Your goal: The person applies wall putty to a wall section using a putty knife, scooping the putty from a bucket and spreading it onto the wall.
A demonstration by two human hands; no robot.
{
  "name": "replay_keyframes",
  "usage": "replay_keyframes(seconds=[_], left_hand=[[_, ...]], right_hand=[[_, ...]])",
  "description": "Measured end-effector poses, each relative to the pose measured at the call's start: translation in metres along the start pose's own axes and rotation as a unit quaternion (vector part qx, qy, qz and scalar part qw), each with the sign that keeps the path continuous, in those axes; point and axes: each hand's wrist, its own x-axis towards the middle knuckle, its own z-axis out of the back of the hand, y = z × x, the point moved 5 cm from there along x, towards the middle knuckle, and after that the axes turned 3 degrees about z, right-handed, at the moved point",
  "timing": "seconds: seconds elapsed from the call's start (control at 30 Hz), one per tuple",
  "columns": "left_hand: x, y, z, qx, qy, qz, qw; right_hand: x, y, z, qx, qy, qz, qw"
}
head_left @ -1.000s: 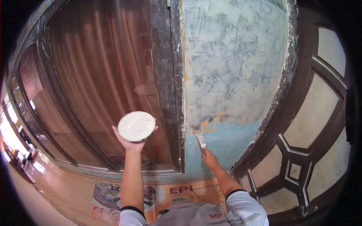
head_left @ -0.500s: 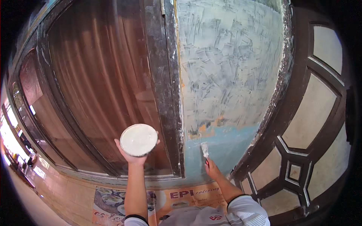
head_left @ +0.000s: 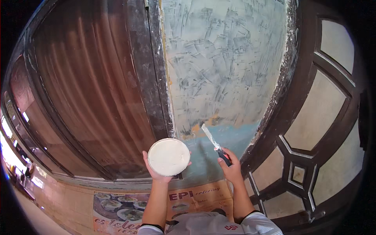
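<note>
My left hand [head_left: 154,169] holds up a round tub [head_left: 169,157] of off-white paste from below, its fingers around the sides. To the right, my right hand [head_left: 231,166] grips the black and red handle of a putty knife [head_left: 210,135]. The knife's blade points up and to the left and is smeared with white paste. Behind it stands the wall [head_left: 227,66], coated with streaky whitish filler above and bare blue paint below. Patches of orange and dark show where the two meet. Whether the blade touches the wall, I cannot tell.
A dark-framed window [head_left: 94,90] with a brown curtain fills the left. On the right stands a dark brown door [head_left: 319,105] with pale panels. A printed banner [head_left: 199,199] lies on the tiled floor [head_left: 74,196] at the foot of the wall.
The tub in my left hand has moved right and slightly down. My right hand has turned the putty knife, its blade now tilting left and reaching higher. The view has shifted right.
</note>
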Motion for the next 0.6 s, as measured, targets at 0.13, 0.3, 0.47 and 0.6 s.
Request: replay_keyframes(seconds=[0.13, 0.3, 0.47, 0.6], left_hand=[[0.013, 0.027, -0.020, 0.015, 0.027, 0.004, 1.000], [0.026, 0.064, -0.036, -0.024, 0.030, -0.027, 0.999], [0.036, 0.104, -0.040, -0.003, 0.012, -0.038, 0.999], [0.036, 0.129, -0.037, -0.052, -0.006, -0.060, 0.997]], right_hand=[[0.018, 0.053, 0.030, -0.036, 0.021, 0.079, 0.996], [0.041, 0.097, 0.059, -0.150, 0.140, 0.160, 0.965], [0.048, 0.088, 0.095, -0.209, 0.194, 0.231, 0.930], [0.053, 0.082, 0.128, -0.171, 0.216, 0.220, 0.936]])
